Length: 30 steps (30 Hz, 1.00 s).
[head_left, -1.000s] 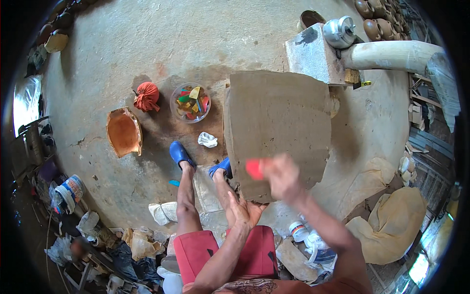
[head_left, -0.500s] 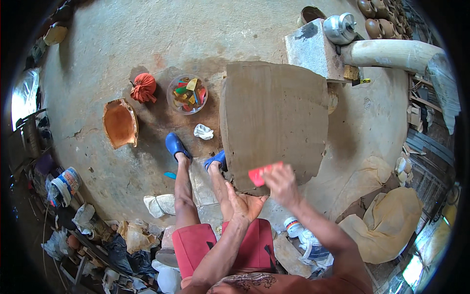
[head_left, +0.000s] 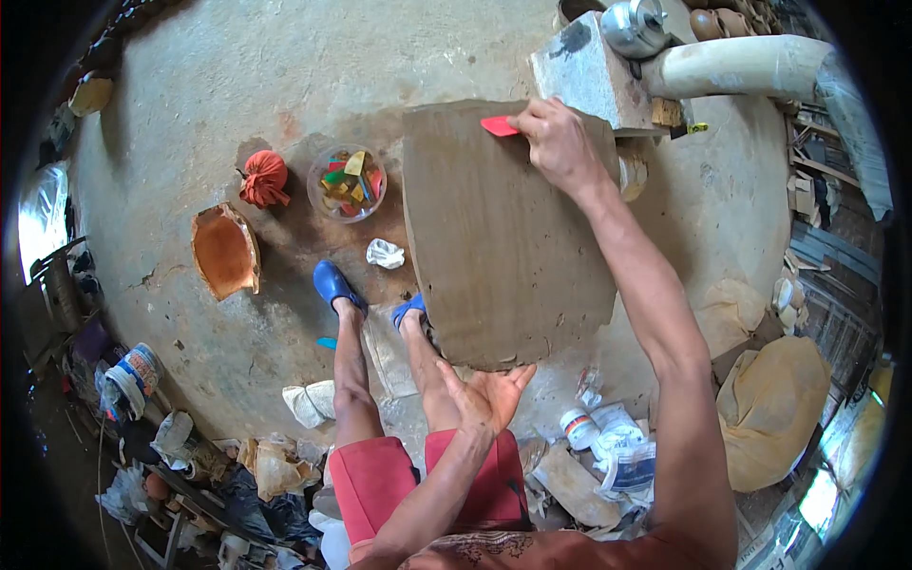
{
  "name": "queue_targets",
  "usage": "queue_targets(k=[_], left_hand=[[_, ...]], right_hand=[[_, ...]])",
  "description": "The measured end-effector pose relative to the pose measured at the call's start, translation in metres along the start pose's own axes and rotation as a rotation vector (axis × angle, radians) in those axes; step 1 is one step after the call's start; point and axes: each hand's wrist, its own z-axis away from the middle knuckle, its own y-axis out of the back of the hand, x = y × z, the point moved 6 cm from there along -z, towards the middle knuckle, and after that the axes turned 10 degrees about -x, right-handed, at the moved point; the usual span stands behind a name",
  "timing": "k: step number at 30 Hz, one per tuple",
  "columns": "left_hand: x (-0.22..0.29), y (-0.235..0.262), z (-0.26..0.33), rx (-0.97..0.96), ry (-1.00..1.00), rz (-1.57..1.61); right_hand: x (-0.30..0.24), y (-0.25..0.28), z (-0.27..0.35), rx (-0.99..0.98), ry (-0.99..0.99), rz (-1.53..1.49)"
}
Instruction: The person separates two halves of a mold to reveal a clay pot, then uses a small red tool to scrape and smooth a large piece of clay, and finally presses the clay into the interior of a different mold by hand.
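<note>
A wide grey-brown clay slab (head_left: 503, 247) lies in front of me, its surface streaked and dotted with small pits. Near its far edge, my right hand (head_left: 562, 152) is closed on a red scraper (head_left: 498, 125), whose flat blade is against the clay. My left hand (head_left: 488, 394) is at the slab's near edge, palm up with fingers spread. Its fingertips meet the ragged clay rim, and whether they press under it is hidden. What supports the slab is mostly covered.
Left of the slab are a clear tub (head_left: 347, 183) of coloured scrapers, a red cloth bundle (head_left: 264, 178), an orange-brown clay dish (head_left: 225, 251) and a crumpled white cloth (head_left: 385, 254). A concrete block (head_left: 594, 71) with a metal kettle (head_left: 635, 28) stands far right.
My right hand has carried the red scraper from the slab's near edge to its far edge, stretching the arm. My left hand stays at the near edge. The view has shifted slightly.
</note>
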Motion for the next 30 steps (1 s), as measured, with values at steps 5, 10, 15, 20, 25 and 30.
queue_targets(k=[5, 10, 15, 20, 25, 30], left_hand=[[0.009, 0.014, 0.002, 0.034, -0.01, 0.066], [0.006, 0.006, -0.002, 0.037, -0.062, -0.026], [0.004, 0.016, 0.003, -0.039, -0.039, 0.013], [-0.02, 0.002, -0.001, 0.004, 0.062, -0.057], [-0.001, 0.005, 0.001, 0.04, -0.019, -0.103], [-0.007, 0.012, 0.001, 0.017, 0.013, -0.03]], right_hand=[[-0.1, -0.02, 0.14, -0.153, -0.013, -0.079], [-0.168, -0.024, 0.27, -0.261, -0.083, -0.146], [-0.103, 0.022, 0.16, 0.072, -0.04, -0.096], [0.059, 0.015, 0.021, -0.011, -0.14, 0.111], [-0.009, 0.0, 0.088, -0.058, -0.011, -0.054], [-0.102, -0.003, 0.245, -0.223, -0.155, -0.038]])
